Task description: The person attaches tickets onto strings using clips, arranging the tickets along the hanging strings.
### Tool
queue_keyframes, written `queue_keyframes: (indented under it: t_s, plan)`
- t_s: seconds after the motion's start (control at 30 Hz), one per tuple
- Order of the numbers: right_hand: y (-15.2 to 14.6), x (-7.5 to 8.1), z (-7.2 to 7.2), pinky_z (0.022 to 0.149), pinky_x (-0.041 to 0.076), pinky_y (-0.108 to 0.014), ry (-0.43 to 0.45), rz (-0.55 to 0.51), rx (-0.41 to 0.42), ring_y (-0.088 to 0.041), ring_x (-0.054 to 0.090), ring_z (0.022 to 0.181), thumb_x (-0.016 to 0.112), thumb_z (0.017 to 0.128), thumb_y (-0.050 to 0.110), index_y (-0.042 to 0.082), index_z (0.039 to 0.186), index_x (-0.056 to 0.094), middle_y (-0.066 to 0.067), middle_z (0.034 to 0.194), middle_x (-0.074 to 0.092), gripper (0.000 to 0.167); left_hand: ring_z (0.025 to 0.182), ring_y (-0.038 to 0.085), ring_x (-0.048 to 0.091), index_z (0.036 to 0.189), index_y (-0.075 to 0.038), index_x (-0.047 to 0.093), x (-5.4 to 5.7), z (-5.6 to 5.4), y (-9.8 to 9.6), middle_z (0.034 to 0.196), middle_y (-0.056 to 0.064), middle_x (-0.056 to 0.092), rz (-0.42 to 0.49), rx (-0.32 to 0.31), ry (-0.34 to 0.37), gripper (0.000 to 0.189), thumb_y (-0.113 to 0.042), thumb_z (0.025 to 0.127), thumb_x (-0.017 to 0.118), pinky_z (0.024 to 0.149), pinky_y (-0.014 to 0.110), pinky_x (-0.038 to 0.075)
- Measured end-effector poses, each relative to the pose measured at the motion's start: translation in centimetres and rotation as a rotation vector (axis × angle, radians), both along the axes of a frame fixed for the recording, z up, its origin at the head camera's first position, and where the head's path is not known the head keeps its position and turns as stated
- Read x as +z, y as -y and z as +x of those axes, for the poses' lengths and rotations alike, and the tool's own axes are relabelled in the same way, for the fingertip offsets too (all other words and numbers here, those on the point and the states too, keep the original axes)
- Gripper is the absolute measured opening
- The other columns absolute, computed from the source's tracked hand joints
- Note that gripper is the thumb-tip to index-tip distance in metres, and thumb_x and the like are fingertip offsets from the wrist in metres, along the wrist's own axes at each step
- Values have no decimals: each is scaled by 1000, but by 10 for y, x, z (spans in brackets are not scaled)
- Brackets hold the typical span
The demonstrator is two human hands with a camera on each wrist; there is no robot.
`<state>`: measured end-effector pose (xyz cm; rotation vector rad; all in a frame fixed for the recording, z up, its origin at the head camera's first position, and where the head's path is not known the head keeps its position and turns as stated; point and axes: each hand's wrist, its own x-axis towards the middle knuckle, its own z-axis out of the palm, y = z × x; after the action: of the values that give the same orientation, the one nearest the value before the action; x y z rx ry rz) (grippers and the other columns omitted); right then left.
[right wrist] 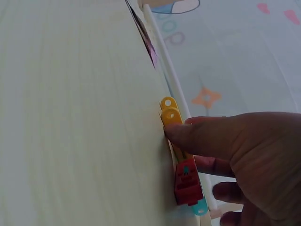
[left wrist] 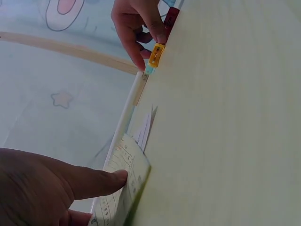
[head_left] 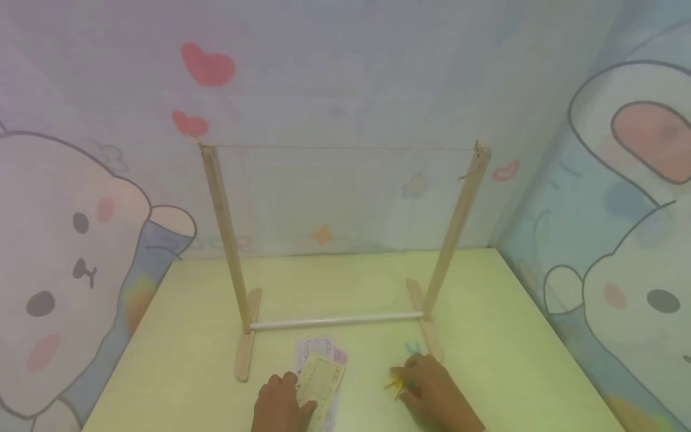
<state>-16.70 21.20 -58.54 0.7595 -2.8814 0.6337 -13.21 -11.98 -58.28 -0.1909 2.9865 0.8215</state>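
Between its thumb and fingers my left hand [head_left: 283,405] pinches a yellow printed paper slip [head_left: 320,381]. Its thumb lies across the slip's face in the left wrist view, and the slip's edge tilts up from the table. More printed slips [head_left: 313,347], white and purple, lie beneath and behind it. Over on the right, my right hand [head_left: 434,387] pinches a yellow clothespin [right wrist: 171,115] low at the tabletop, the thumb on its side. Right beside those fingers are a red clothespin [right wrist: 188,183] and a light blue clothespin [head_left: 414,347].
A wooden frame stands behind the hands, with a left post [head_left: 227,240], a right post [head_left: 456,234] and flat feet. A thin string [head_left: 345,148] joins the post tops, and a white rod [head_left: 335,321] runs low between them. Cartoon-printed walls [head_left: 345,198] enclose the pale table [head_left: 178,336].
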Motion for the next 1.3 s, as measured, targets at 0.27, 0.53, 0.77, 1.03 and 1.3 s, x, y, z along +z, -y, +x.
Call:
queue_keyframes:
  t_s: [0.27,0.53,0.77,1.03,1.3]
  plan:
    - [10,-12,-9,80,42,-42,-162,43,132,-22,58,113,88,73,38,38,113,77,8,126,69,41,72,25,63,99,-2,65,3,-2,5,81,7,65,109,-38,15,33,-23,81,84,65,48,56]
    - [21,-6,-4,78,40,-35,-106,81,221,-12,56,103,84,80,27,29,102,78,15,114,70,23,61,14,54,111,0,64,10,1,3,73,0,57,128,22,60,20,-13,97,69,58,32,48]
    - [9,10,-2,73,37,-31,-131,72,227,-9,58,94,82,75,8,32,102,79,17,105,70,37,68,15,58,115,1,65,16,3,6,81,2,64,156,12,56,25,-13,96,70,65,38,53]
    - [6,2,-6,71,29,-28,-171,31,260,-2,53,88,84,73,14,35,100,79,22,99,67,34,68,15,56,118,0,65,10,1,10,79,1,61,179,7,78,26,-15,97,69,64,36,52]
    - [12,0,-9,75,31,-29,-151,40,339,-1,53,89,85,72,21,35,94,76,22,97,67,27,65,15,55,117,1,65,9,-1,9,75,0,57,185,-11,89,26,-15,97,69,63,35,51]
